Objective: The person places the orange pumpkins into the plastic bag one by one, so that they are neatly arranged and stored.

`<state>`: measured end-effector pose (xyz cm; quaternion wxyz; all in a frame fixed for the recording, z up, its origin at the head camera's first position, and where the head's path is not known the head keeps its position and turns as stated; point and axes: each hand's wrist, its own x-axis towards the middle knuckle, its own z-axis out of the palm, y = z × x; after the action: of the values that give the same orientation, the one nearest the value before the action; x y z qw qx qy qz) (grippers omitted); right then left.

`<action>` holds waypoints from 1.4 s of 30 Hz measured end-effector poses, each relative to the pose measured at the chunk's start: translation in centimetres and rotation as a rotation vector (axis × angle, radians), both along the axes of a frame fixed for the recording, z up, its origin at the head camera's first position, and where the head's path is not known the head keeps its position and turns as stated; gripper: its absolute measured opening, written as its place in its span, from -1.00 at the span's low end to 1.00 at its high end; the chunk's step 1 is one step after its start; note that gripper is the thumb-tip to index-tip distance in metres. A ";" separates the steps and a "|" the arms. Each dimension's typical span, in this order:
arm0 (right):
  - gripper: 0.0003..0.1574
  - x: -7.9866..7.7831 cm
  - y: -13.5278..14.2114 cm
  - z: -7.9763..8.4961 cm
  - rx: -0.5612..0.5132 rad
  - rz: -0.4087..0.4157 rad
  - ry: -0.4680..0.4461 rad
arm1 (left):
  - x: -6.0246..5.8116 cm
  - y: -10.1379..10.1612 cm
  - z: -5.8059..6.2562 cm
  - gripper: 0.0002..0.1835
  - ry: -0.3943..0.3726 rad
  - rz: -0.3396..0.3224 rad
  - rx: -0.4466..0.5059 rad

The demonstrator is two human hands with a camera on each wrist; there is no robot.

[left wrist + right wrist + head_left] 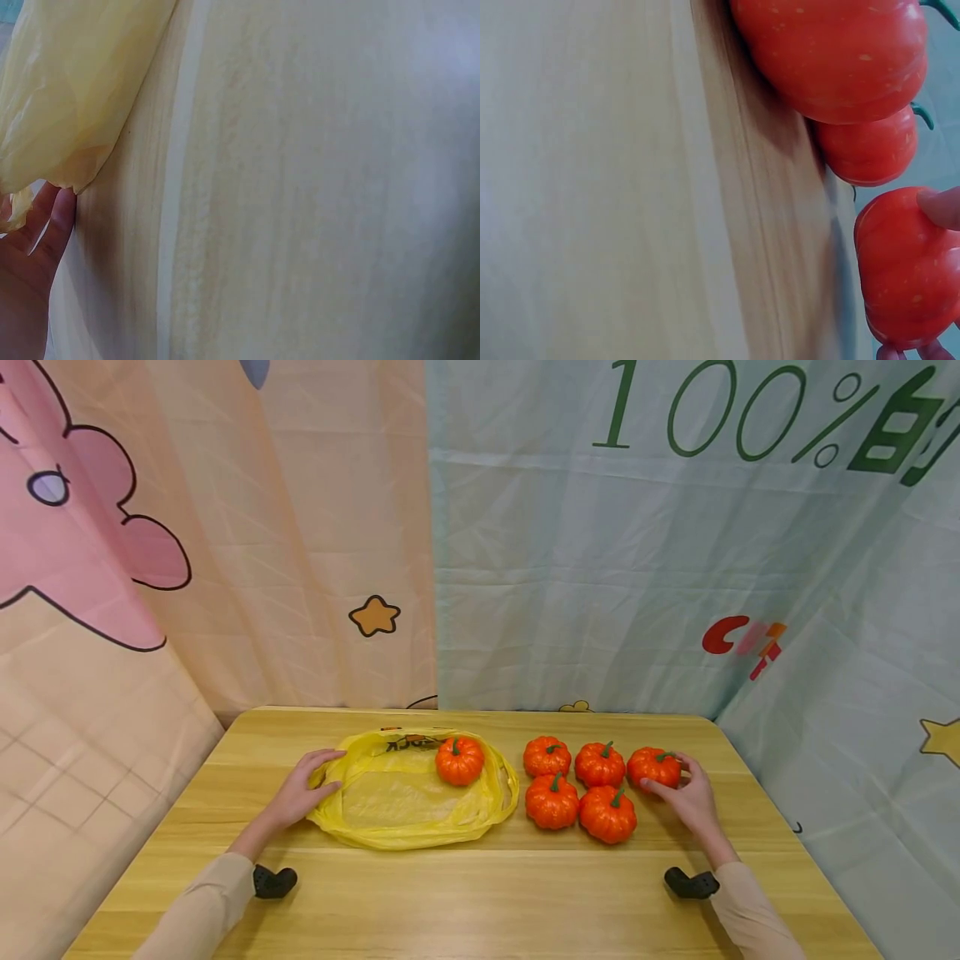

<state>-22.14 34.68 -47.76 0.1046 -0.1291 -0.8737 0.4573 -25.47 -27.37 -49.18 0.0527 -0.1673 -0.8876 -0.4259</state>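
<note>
A yellow plastic bag (405, 839) lies spread with its mouth open on the table, and one small orange pumpkin (460, 761) with a green stem sits in it, toward the right. My left hand (311, 785) holds the bag's left rim; in the left wrist view the fingertips (64, 202) are at the thin plastic edge. At the right end of the pumpkin group, my right hand (688, 789) grips a pumpkin (649, 766) between thumb and fingers. The right wrist view shows that same pumpkin (904, 270) with the thumb (941, 208) across its top side.
Several more orange pumpkins, among them a front one (607, 815) and a back one (547, 756), stand close together between bag and right hand. The wooden table (480, 902) ends at printed cloth curtains (570, 610) behind and beside it.
</note>
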 end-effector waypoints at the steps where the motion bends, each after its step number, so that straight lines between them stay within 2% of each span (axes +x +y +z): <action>1: 0.02 0.1 0.0 0.1 -0.003 -0.004 0.000 | 0.0 0.0 0.0 -0.49 0.000 0.000 0.000; 10: 0.05 0.4 -0.4 1.0 -0.009 -0.028 0.050 | -0.1 -0.1 0.0 -0.49 -0.001 -0.007 -0.007; 31: 0.00 1.2 -2.8 4.4 0.070 0.022 0.206 | -0.1 0.0 0.3 -0.45 -0.028 -0.014 -0.002; 42: -0.01 1.5 -5.4 6.3 0.069 0.061 0.238 | -0.1 -0.1 0.3 -0.47 -0.025 -0.013 0.003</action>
<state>-20.60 29.27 -41.47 0.1980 -0.0439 -0.8737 0.4422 -25.60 -27.43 -48.90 0.0389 -0.1675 -0.8865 -0.4296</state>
